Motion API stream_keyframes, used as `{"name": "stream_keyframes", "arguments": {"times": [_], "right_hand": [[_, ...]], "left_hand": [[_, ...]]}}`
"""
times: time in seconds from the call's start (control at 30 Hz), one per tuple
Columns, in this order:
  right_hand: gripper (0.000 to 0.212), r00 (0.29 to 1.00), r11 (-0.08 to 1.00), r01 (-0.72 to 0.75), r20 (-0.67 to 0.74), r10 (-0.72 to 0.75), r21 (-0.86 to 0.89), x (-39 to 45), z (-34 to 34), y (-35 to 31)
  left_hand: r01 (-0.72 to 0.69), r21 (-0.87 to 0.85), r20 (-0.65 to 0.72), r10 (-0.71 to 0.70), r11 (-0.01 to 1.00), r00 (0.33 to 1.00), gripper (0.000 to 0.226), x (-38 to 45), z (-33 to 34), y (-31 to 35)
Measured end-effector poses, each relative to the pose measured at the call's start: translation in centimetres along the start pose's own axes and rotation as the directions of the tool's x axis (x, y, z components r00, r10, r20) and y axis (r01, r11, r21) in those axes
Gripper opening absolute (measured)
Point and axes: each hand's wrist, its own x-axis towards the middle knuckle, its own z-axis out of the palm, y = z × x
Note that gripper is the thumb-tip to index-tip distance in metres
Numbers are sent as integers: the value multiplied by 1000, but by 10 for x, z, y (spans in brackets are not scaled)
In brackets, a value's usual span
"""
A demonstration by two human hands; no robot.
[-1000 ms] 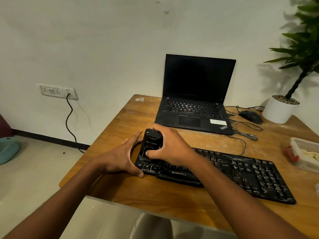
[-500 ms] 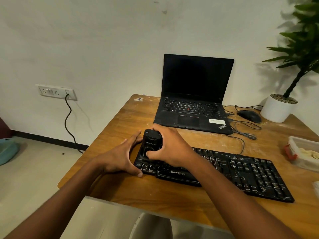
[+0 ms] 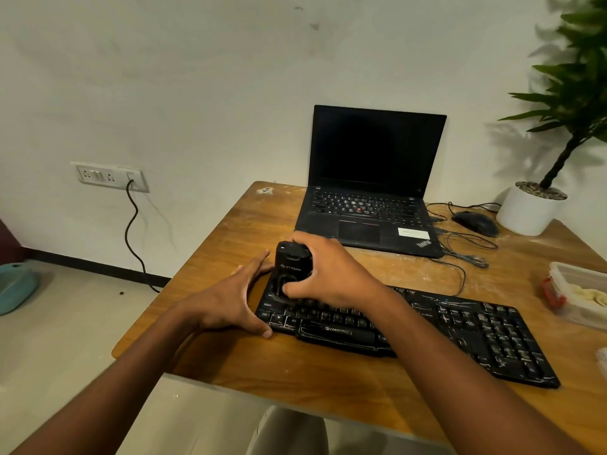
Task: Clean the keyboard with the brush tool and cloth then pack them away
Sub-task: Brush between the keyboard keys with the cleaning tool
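A dusty black keyboard [image 3: 460, 330] lies across the wooden table [image 3: 230, 238]. My right hand [image 3: 331, 274] grips a black brush tool [image 3: 290, 266], which stands on the keyboard's left end. My left hand [image 3: 230, 297] lies flat with straight fingers against the keyboard's left edge, thumb on the front corner. A clear plastic box [image 3: 578, 297] with a red clip and a pale cloth inside sits at the table's right edge.
An open black laptop [image 3: 371, 205] stands behind the keyboard. A black mouse [image 3: 476, 221] and loose cables [image 3: 466, 251] lie to its right, next to a white plant pot [image 3: 528, 211]. A wall socket [image 3: 108, 177] with a cord is at left.
The brush tool and my right hand stay on the keyboard's left end with only a slight shift. My left hand has not moved.
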Motion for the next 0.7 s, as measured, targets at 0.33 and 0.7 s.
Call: {"name": "stream_keyframes", "arguments": {"times": [0.33,0.7], "right_hand": [[46,988,980,-18,144,48,-198,-3,-8,4],[50,999,998,-49,17,49,-41,-16,-3,14]], "left_hand": [[26,9,-12,-26,1000,1000,156,1,1,-1],[27,7,-3,-27,1000,1000,155,1,0,-2]]}}
